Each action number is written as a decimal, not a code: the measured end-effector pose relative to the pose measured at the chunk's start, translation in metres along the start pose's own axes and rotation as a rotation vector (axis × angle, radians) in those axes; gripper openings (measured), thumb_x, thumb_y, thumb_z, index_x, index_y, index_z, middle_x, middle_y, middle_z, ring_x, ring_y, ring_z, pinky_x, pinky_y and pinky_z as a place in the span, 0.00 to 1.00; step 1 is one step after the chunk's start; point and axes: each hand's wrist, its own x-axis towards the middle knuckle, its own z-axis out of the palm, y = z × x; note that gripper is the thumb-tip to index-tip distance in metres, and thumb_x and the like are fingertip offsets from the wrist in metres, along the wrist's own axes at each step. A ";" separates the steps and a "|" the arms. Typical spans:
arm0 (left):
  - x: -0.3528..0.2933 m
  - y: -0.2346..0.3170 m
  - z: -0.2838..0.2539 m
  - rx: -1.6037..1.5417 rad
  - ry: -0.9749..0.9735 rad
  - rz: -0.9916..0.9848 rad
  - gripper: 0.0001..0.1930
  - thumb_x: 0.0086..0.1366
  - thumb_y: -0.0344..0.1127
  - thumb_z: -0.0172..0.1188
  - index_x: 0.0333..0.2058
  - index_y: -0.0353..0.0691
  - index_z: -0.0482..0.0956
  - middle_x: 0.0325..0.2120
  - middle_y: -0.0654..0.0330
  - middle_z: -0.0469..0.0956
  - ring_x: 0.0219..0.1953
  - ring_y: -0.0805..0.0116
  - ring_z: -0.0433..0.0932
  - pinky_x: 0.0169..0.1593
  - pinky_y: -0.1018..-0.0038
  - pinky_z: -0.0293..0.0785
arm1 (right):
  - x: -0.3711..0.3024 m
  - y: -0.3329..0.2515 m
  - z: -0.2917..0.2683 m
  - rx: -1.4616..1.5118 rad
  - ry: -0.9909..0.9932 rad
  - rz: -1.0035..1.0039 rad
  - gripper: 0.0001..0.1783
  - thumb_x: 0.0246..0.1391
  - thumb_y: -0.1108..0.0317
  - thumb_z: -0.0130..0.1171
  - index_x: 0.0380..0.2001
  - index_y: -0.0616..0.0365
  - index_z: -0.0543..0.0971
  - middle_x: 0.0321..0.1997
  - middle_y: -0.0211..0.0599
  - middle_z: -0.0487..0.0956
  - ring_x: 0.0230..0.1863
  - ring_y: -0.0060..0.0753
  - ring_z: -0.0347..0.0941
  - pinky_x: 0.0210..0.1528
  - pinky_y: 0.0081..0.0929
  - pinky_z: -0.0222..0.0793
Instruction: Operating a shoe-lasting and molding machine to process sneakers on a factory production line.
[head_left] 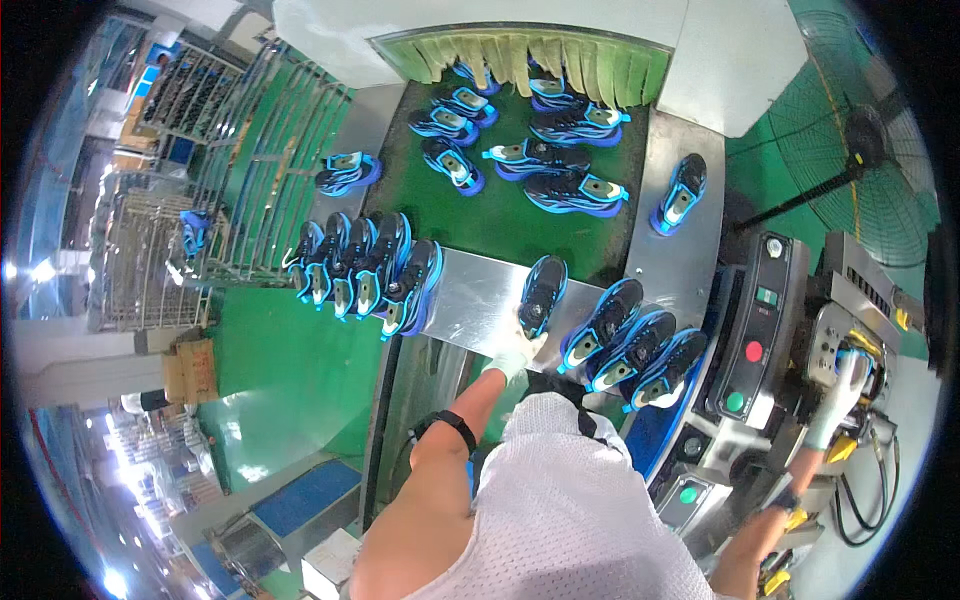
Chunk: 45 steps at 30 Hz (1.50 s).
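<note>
My left hand [514, 352], in a pale glove, is closed on the heel end of a black sneaker [545, 286] with a bright blue sole edge. That sneaker lies over the metal ledge at the front of the green conveyor. Far to the right, my gloved right hand [846, 388] reaches into a machine [826, 340]. Its fingers are closed round a blue-edged sneaker [868, 356], mostly hidden by the hand and machine. Three matching sneakers [634, 348] stand in a row right of my left hand. Several more sneakers [362, 262] line the ledge's left end.
Several sneakers [575, 190] lie on the green conveyor belt [420, 222], below a strip curtain [570, 62]. Single sneakers rest on the left and right side ledges. A control panel [757, 330] with buttons stands at right, a large fan [860, 140] behind it. Metal racks [260, 180] stand left.
</note>
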 end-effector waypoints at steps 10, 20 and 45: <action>0.053 0.028 -0.024 -0.122 -0.378 0.108 0.40 0.52 0.49 0.72 0.61 0.44 0.65 0.44 0.44 0.82 0.47 0.43 0.82 0.52 0.57 0.77 | -0.228 0.052 0.056 -0.841 -0.322 -0.122 0.53 0.46 0.64 0.72 0.71 0.68 0.55 0.74 0.63 0.57 0.75 0.62 0.52 0.76 0.49 0.48; 0.134 0.017 -0.099 -0.129 -0.640 -0.006 0.25 0.51 0.45 0.75 0.43 0.34 0.83 0.38 0.56 0.86 0.40 0.66 0.84 0.49 0.67 0.78 | -0.381 -0.114 0.305 -0.492 -0.436 0.170 0.47 0.48 0.63 0.71 0.68 0.62 0.60 0.66 0.59 0.66 0.69 0.57 0.62 0.70 0.39 0.61; -0.186 0.128 -0.022 0.427 -1.865 1.256 0.26 0.54 0.33 0.75 0.50 0.31 0.78 0.43 0.58 0.80 0.42 0.68 0.77 0.50 0.68 0.75 | -0.719 -0.278 0.020 0.217 1.313 0.908 0.41 0.45 0.55 0.76 0.59 0.65 0.74 0.54 0.46 0.80 0.57 0.35 0.74 0.62 0.31 0.66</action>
